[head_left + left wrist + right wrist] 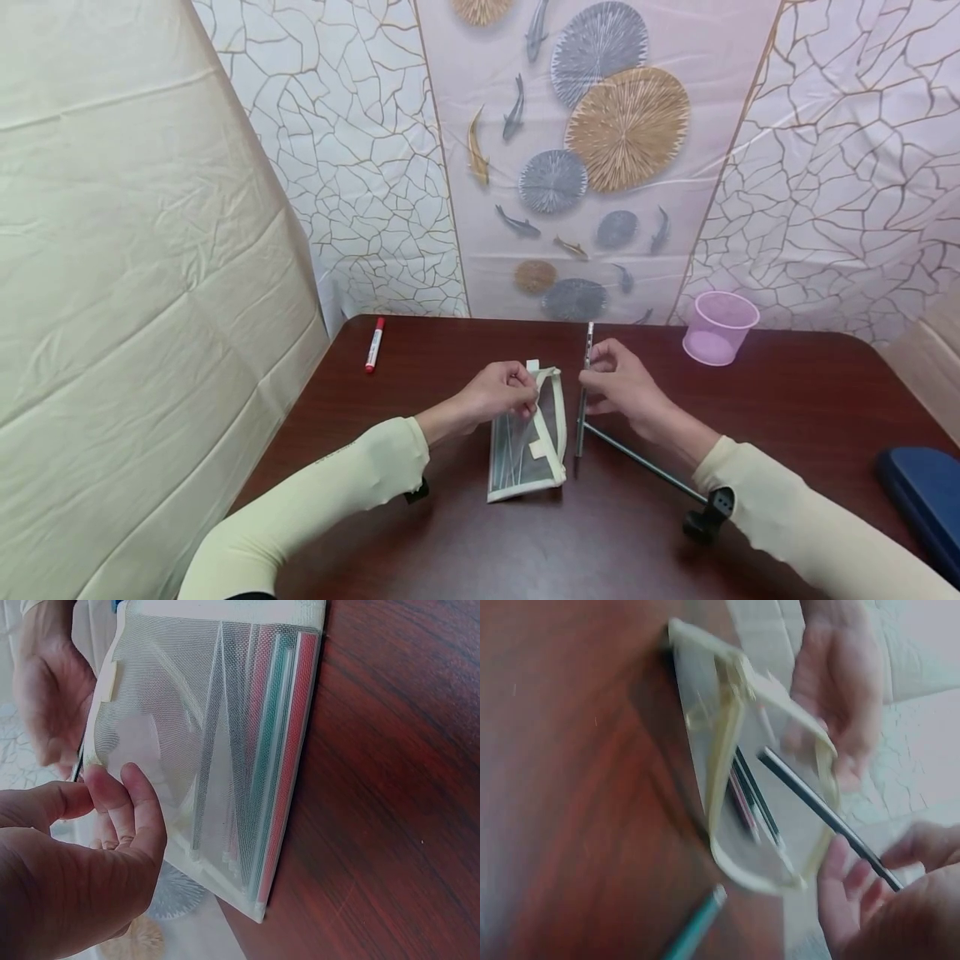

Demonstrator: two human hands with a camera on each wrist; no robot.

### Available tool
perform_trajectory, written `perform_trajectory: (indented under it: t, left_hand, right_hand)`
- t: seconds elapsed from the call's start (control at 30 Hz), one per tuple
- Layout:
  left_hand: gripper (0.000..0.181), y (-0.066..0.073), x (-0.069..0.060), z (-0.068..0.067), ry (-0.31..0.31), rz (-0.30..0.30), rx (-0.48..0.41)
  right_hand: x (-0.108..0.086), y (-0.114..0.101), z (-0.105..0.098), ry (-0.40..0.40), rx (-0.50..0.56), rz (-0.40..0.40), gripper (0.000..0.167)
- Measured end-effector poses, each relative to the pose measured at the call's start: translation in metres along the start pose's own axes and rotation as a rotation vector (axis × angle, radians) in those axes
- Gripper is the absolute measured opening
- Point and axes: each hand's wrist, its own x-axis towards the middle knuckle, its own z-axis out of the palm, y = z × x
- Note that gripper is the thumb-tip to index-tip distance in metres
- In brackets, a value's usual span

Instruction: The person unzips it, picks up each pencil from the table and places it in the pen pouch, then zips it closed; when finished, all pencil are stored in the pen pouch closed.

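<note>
A mesh zip pouch (517, 454) with cream edging stands on the table, its mouth spread toward the right. Pinched between the thumb and fingers of my left hand (498, 392) is the pouch's upper rim. Through the mesh, in the left wrist view, show several red, green and dark pencils (300, 750). My right hand (626, 387) grips a dark, silver-striped pencil (817, 802) just right of the pouch; its far end points at the mouth in the right wrist view. A teal pencil (697, 922) lies on the table below the right hand.
A red-and-white marker (375, 345) lies at the table's back left. At the back right stands a pink mesh basket (720, 329). A dark blue case (922, 500) sits at the right edge. Patterned cloth hangs behind the table.
</note>
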Motion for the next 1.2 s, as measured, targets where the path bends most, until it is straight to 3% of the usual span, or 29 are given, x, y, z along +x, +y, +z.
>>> perform_trajectory:
  t: [0.13,0.47,0.9,1.2]
  left_hand:
    - [0.006,0.000,0.001,0.001,-0.004,-0.003,-0.010]
    - [0.004,0.003,-0.001,0.002,0.011,0.002,-0.013]
    - [0.006,-0.002,-0.003,0.007,0.016,0.013,-0.007]
    - [0.004,-0.005,-0.005,0.007,0.019,0.008,-0.021]
  right_hand:
    - [0.003,0.006,0.018,0.058,0.096,0.035,0.031]
    - [-0.003,0.018,0.046,-0.036,0.116,0.213,0.030]
    - [-0.004,0.028,0.049,-0.057,0.095,0.255,0.032]
    - [-0.003,0.030,0.054,-0.073,0.103,0.264,0.021]
